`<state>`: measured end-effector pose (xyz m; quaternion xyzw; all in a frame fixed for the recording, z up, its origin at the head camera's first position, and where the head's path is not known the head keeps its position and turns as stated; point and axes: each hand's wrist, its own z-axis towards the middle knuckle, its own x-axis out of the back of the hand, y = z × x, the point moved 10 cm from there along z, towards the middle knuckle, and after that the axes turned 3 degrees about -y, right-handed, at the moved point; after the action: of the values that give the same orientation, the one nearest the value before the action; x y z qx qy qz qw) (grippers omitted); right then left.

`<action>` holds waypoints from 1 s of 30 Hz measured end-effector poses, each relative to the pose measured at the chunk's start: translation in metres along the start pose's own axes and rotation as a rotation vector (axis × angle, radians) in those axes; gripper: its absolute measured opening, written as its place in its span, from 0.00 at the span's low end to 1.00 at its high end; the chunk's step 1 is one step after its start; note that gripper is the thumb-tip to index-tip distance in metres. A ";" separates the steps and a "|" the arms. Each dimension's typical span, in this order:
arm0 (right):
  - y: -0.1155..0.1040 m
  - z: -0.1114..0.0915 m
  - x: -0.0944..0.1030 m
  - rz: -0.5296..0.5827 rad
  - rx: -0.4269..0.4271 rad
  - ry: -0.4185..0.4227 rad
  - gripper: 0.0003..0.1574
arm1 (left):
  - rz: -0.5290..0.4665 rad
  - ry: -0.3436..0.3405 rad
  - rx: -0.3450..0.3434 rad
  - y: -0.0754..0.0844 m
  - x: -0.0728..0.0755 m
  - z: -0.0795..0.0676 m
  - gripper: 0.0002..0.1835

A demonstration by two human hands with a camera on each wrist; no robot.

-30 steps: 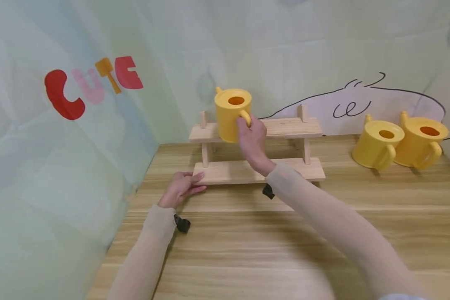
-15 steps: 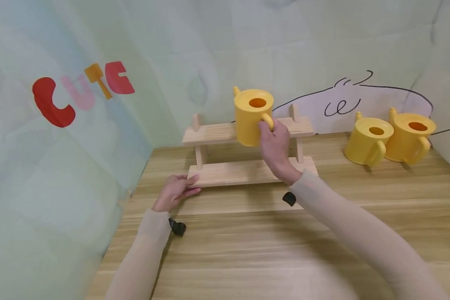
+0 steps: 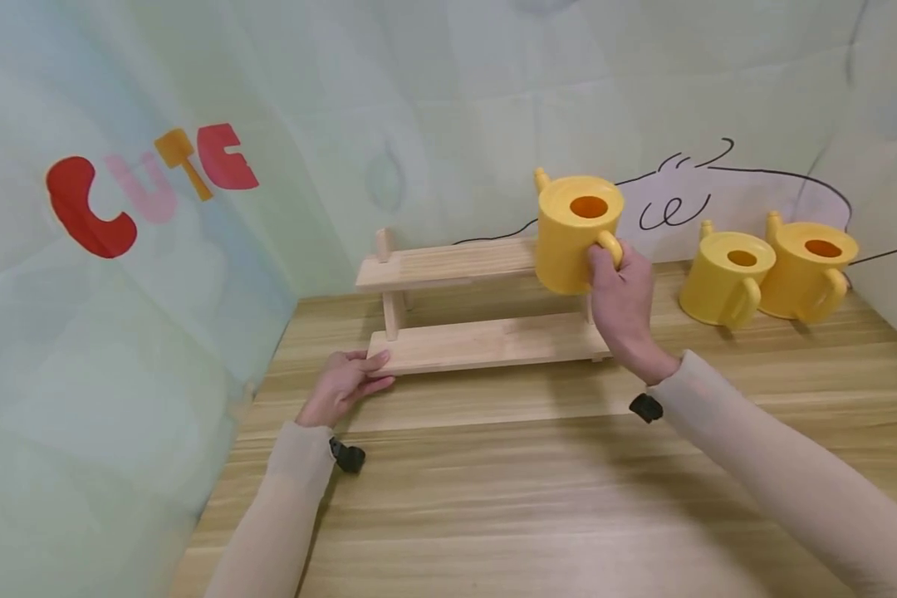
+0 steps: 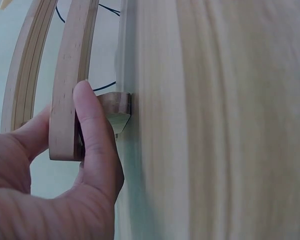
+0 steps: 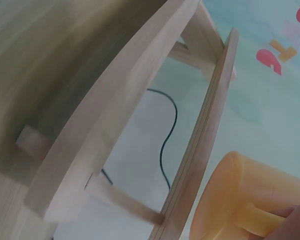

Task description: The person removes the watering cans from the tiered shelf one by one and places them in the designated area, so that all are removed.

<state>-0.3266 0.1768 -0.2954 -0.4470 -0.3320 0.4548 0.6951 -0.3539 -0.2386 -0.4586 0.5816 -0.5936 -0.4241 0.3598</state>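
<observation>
My right hand [image 3: 624, 303] grips the handle of a yellow watering can [image 3: 568, 249], held upright in front of the right part of a two-tier wooden shelf [image 3: 448, 263]. In the head view the can covers the right end of the upper board. The right wrist view shows the can [image 5: 225, 200] close beside the upper board's edge. At the shelf's lower left corner my left hand [image 3: 340, 384] pinches the end of the lower board [image 3: 486, 342]. In the left wrist view, thumb and fingers lie on either side of that board [image 4: 65, 115].
Two more yellow watering cans, one nearer [image 3: 725, 282] and one at the far right [image 3: 803, 270], stand side by side on the wood-grain table [image 3: 478, 498]. A pale printed cloth backdrop [image 3: 456, 124] rises behind and at the left.
My right hand has carried the watering can to the right along the shelf. My left hand keeps its hold on the lower board. The head view has shifted slightly.
</observation>
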 end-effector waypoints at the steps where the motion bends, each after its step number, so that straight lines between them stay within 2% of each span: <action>1: 0.000 0.001 0.006 -0.005 -0.002 0.009 0.23 | 0.001 0.000 0.000 0.000 0.000 0.000 0.40; 8: 0.007 0.009 0.045 -0.005 0.012 0.089 0.23 | -0.002 0.004 0.005 0.000 0.000 0.000 0.38; 13: 0.011 0.013 0.070 -0.049 0.048 0.145 0.25 | 0.002 0.011 0.006 0.000 0.000 0.000 0.38; 18: 0.014 0.013 0.092 -0.101 0.045 0.207 0.25 | 0.005 0.017 0.015 -0.001 0.000 0.000 0.39; 24: 0.024 0.016 0.107 -0.129 0.005 0.254 0.24 | 0.002 0.025 0.024 -0.002 0.002 0.000 0.42; 30: 0.047 0.016 0.112 -0.210 -0.090 0.265 0.25 | 0.004 0.033 0.025 -0.001 0.001 -0.002 0.41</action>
<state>-0.3151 0.2949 -0.3271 -0.4967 -0.3021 0.3014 0.7557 -0.3516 -0.2395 -0.4588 0.5920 -0.5937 -0.4064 0.3632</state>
